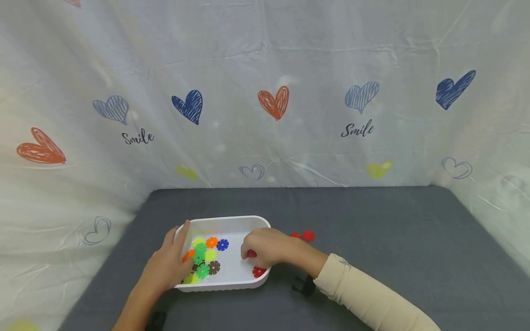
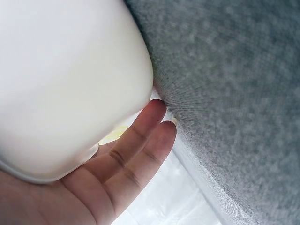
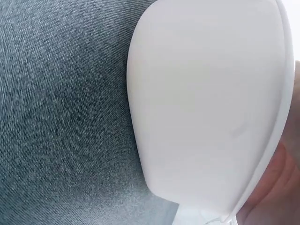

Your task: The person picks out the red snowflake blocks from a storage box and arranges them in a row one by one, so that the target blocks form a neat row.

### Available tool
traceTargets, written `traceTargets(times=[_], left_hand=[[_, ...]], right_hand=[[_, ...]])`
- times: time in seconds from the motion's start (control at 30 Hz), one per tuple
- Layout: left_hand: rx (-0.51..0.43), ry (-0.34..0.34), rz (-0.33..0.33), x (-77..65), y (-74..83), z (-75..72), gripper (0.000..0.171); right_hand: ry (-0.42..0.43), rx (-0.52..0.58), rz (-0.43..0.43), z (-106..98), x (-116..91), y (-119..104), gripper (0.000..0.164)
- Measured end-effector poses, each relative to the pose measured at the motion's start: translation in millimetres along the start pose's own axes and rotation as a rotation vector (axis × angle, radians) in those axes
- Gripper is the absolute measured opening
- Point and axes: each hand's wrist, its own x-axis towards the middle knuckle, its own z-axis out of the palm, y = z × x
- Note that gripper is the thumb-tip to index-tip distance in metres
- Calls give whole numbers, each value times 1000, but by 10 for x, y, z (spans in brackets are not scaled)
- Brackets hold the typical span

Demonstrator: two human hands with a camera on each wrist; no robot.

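Observation:
A white plastic tray (image 1: 221,287) holds several flower-shaped plastic discs in green, yellow, orange, blue and brown, mostly at its left end. My left hand (image 1: 165,264) holds that end, thumb inside the rim and fingers along the outer wall; the left wrist view shows those fingers (image 2: 136,150) under the tray wall (image 2: 79,79). Inside the tray's right half, my right hand (image 1: 267,248) pinches a red disc (image 1: 251,253) with curled fingers. Below it lies another red disc (image 1: 259,272). In the right wrist view, the tray (image 3: 206,103) hides most of the right hand (image 3: 274,187).
Two more red discs (image 1: 308,236) lie on the grey cloth-covered table (image 1: 372,230), just right of the tray. Dark straps (image 1: 304,286) show under the wrists. A pale curtain (image 1: 310,59) printed with hearts hangs behind and at both sides.

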Motion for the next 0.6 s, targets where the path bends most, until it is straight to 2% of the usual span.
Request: traceTargets(times=[0.2, 0.4, 0.47, 0.6], left_hand=[[-3, 2, 0, -3, 11, -6, 91], [-2, -10, -5, 0, 19, 1, 92], [2, -14, -11, 3, 20, 4, 92], [9, -13, -19, 5, 17, 2, 92]], right_hand=[[77, 51, -71, 10, -35, 35, 18], [106, 242, -18, 1, -89, 81, 24], [124, 295, -16, -13, -111, 100, 21], [193, 332, -66, -37, -156, 141, 13]])
